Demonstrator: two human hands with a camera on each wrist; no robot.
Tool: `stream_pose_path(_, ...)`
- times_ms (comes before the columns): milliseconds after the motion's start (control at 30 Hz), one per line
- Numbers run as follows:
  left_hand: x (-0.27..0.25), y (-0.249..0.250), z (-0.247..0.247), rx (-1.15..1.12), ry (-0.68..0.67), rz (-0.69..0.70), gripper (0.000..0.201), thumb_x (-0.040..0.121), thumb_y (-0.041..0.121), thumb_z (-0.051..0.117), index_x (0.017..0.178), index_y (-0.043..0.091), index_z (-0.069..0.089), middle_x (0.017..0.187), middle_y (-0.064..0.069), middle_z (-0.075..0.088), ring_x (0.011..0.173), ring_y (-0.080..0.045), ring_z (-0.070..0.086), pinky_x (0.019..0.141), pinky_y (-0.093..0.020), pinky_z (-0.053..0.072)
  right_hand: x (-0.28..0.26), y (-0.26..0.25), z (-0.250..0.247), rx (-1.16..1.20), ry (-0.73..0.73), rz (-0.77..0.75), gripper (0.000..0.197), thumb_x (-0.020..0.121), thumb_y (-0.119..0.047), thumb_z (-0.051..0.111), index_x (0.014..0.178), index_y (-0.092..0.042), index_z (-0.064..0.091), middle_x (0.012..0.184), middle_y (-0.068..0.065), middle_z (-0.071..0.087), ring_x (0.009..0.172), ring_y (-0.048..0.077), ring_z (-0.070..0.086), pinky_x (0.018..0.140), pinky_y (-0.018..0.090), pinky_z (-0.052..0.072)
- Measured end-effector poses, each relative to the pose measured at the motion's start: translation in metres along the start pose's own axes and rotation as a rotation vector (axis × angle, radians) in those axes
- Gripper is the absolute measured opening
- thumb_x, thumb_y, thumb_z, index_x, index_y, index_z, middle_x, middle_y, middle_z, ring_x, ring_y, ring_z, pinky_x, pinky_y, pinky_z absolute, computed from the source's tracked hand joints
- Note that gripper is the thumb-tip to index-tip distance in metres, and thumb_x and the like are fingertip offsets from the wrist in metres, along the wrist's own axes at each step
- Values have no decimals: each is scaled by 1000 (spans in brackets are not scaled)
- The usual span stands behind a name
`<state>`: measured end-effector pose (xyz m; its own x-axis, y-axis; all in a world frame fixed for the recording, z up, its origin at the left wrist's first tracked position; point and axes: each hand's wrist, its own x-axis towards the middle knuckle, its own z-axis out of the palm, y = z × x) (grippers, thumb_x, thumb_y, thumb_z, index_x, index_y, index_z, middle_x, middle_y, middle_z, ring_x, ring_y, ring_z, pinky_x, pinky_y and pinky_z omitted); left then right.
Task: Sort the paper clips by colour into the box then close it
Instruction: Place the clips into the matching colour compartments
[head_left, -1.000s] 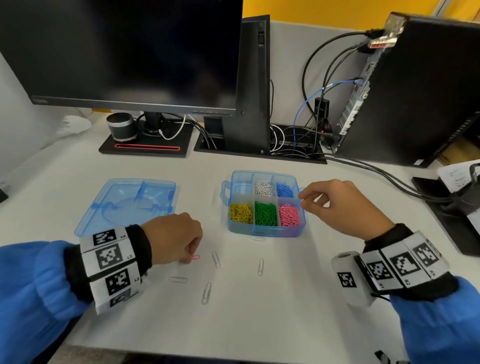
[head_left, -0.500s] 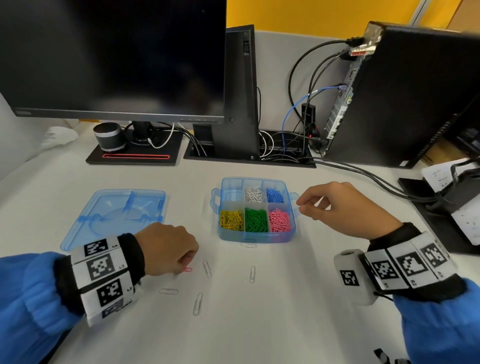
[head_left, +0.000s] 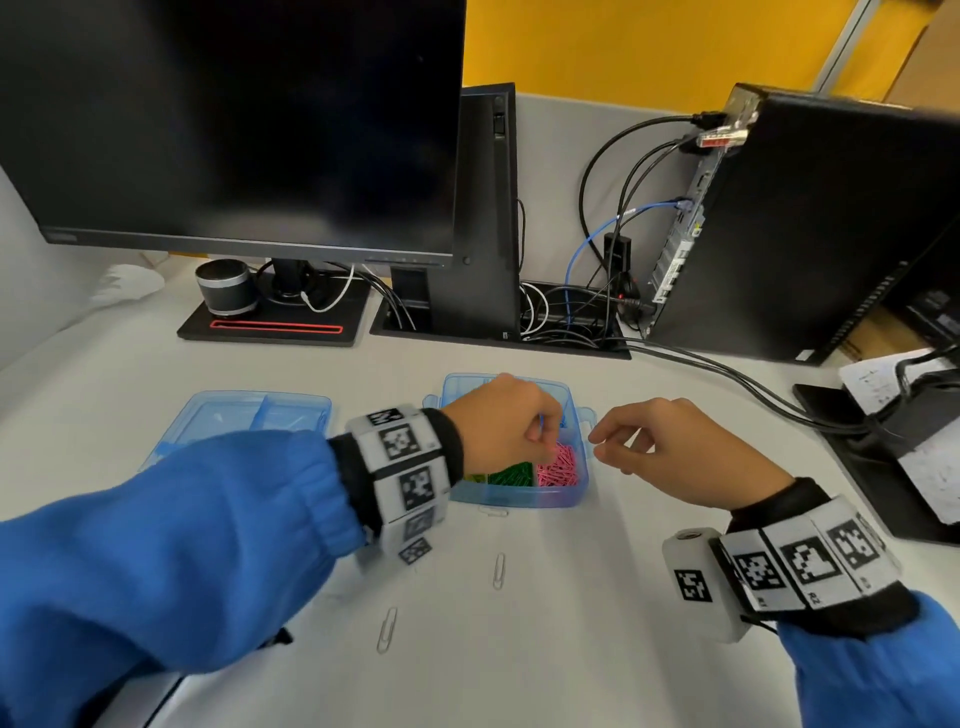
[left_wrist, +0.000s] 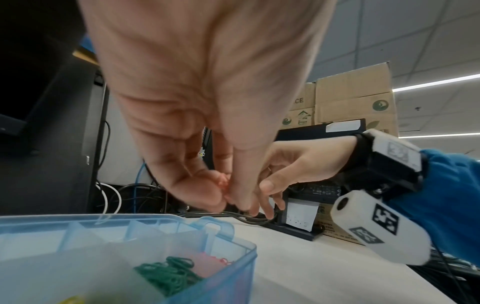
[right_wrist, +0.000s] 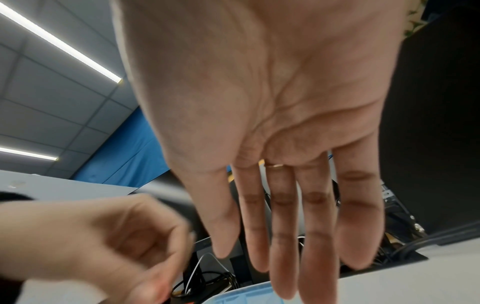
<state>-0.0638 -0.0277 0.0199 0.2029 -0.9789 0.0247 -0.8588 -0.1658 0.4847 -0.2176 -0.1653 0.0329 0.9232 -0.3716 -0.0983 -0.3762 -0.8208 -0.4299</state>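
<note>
The open blue compartment box (head_left: 577, 492) holds green clips (head_left: 511, 475) and pink clips (head_left: 558, 467); my left hand hides its back compartments. My left hand (head_left: 540, 434) hovers over the box, and the left wrist view shows it pinching a pink paper clip (left_wrist: 224, 183) between thumb and fingers. My right hand (head_left: 602, 444) hangs just right of the box. It holds nothing, and its fingers (right_wrist: 283, 236) are nearly straight in the right wrist view. Silver clips (head_left: 498, 570) lie loose on the table in front of the box.
The box's blue lid (head_left: 249, 413) lies flat to the left. Behind stand a monitor (head_left: 234, 124), a small speaker (head_left: 223, 286), a cable tray (head_left: 566, 317) and a computer tower (head_left: 810, 228). Cables (head_left: 727, 376) run along the right to a black device (head_left: 883, 447).
My left hand lifted the pink clip off the table and carried it forward and right over the box. My right hand stayed beside the box.
</note>
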Motion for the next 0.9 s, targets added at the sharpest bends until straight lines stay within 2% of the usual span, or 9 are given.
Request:
stream_pose_path(100,20,2,6,-31,26,-47,22,82,33,74,87,13,65,78,4,61,69,-7,52,62,-18,40,-1,-1,1,4,-2,-10,5,90,-31,62,93,-34,65,81,-18,62,70,8,65,70,20,49)
stream_pose_path(200,27,-4,9,-18,-27,-132,43,76,49,74,104,17,65,81,7,59,82,-12,57,75,-29,48,-2,-3,2,-1,-7,-13,8,91,-32,61,98,-32,66,82,-18,62,71,8,65,71,21,50)
stream_pose_path(233,25,-7,8,-20,-31,-146,47,76,52,72,109,18,66,83,7,59,84,-13,57,77,-29,48,-2,-3,2,-2,-9,-17,8,91,-31,61,97,-32,66,82,-18,62,71,7,65,71,22,51)
stream_pose_path(333,12,-14,-2,-46,10,-144,50,79,53,69,116,20,66,85,6,60,81,-11,56,70,-22,42,-5,-9,6,-4,-32,-63,6,91,-28,61,92,-33,66,80,-16,63,68,3,62,72,23,51)
stream_pose_path(400,-5,-17,-14,-11,-1,-183,46,78,54,70,111,22,63,81,8,58,78,-11,55,70,-26,43,-8,-17,11,10,-64,-116,8,89,-25,63,85,-29,69,75,-15,64,66,0,60,69,21,50)
stream_pose_path(500,-38,-27,-35,227,-204,-316,42,74,56,72,96,26,53,83,8,57,71,-8,50,66,-27,39,-13,-30,27,51,-166,-187,4,85,-23,69,84,-20,70,73,-12,64,68,-4,57,63,11,44)
stream_pose_path(633,-82,-47,-46,521,-555,-456,51,68,62,74,93,20,59,84,5,71,66,-8,58,58,-22,40,-13,-39,51,45,-332,-170,17,83,-26,72,96,-19,63,81,-9,64,64,1,56,62,14,45)
stream_pose_path(767,-109,-59,-26,505,-780,-476,42,68,55,77,66,17,62,60,11,66,53,-1,58,55,-16,43,-9,-43,67,0,-381,-156,20,82,-22,71,98,-17,60,82,-4,65,64,3,54,66,21,48)
stream_pose_path(900,-114,-64,-8,291,-849,-447,27,75,37,77,67,13,69,66,6,70,55,-2,62,53,-13,44,-7,-47,77,-63,-404,-175,17,84,-21,68,96,-14,59,78,-7,56,67,5,50,69,23,46)
